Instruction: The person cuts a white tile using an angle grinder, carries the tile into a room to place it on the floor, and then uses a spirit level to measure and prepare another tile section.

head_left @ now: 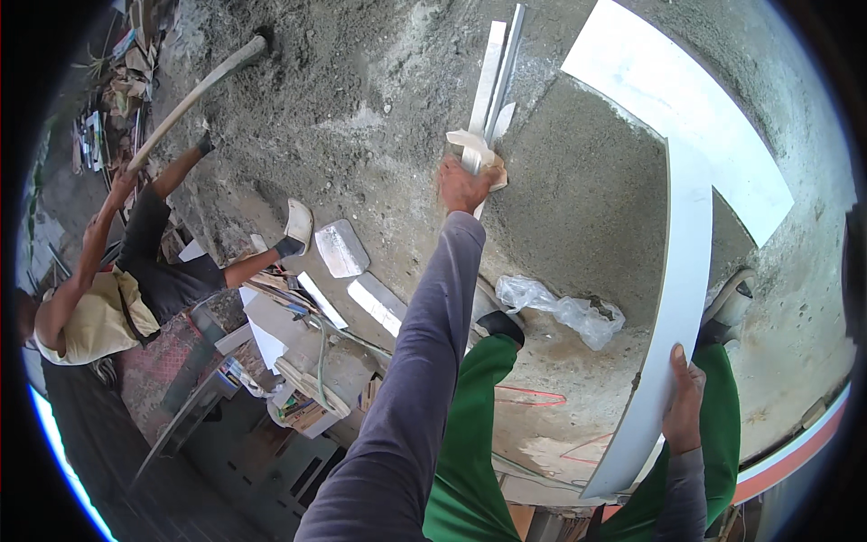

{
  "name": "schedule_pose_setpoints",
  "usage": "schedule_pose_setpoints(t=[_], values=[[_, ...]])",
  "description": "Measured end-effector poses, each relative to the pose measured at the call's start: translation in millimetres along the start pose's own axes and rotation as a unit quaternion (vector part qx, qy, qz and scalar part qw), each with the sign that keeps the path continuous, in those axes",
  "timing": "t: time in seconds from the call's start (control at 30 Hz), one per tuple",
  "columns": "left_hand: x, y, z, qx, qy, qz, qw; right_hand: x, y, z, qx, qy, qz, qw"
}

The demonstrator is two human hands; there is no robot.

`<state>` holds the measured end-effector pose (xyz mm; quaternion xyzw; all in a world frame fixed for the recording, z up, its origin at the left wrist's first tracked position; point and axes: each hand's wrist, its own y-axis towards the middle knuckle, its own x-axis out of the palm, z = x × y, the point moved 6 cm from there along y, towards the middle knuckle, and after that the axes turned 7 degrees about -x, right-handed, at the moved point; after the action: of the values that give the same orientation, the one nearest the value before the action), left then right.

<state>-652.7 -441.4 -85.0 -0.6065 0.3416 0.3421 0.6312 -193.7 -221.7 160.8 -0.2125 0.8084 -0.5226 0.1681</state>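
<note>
My left hand [465, 186] reaches far forward, closed around long pale metal strips [495, 86]. A torn piece of cream paper or card [471, 141] is wrapped about them at my fingers. My right hand [684, 402] grips the edge of a long white panel strip [686, 226], thumb along the edge; the fingers are partly hidden. The strip's far end meets a wide white board [673, 81] lying on rough grey ground. Between my arms, crumpled clear plastic [564, 307] rests near my left foot.
At the left a co-worker [90, 307] holds a long wooden-handled tool [199, 90], its end at the ground. White offcuts [375, 303] and a pale slab [341, 248] lie left of my arm. A green hose [322, 352] runs near a cluttered box [307, 411].
</note>
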Motion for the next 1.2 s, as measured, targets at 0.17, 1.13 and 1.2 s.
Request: schedule_pose_setpoints(t=[0.17,1.13,1.2], values=[[2,-11,10,-0.041,-0.036,-0.078,0.995,-11,-1,-2,-0.052,-0.088,0.014,0.995],[16,-56,3,-0.197,-0.176,-0.028,0.964,1,-1,7,0.055,-0.057,0.023,0.997],[15,-56,1,-0.198,-0.151,-0.017,0.968,9,1,8,0.059,-0.061,0.015,0.996]])
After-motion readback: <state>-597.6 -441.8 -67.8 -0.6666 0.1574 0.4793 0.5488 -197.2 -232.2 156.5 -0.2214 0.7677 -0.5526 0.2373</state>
